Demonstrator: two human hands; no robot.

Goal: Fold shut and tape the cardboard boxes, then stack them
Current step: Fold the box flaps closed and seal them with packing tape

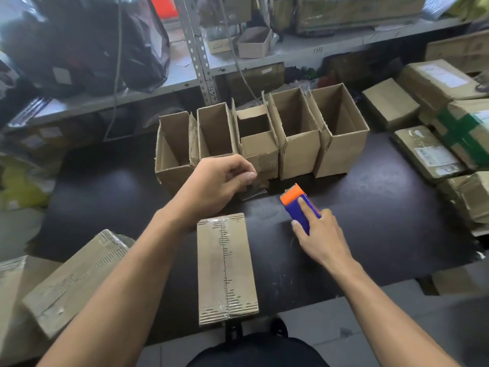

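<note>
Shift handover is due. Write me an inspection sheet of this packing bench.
Surface: dark table, dusty smears.
Job's things: five open boxes in a row at the back; one taped box lying flat near the front edge; tape dispenser, blue and orange.
Clutter: sealed parcels piled at right; taped cartons at left.
Hands: left hand loosely curled, holding nothing, in front of the row; right hand fingers on the dispenser.
Cables: cord hanging by the shelving.
Surroundings: metal shelves, dark bags.
</note>
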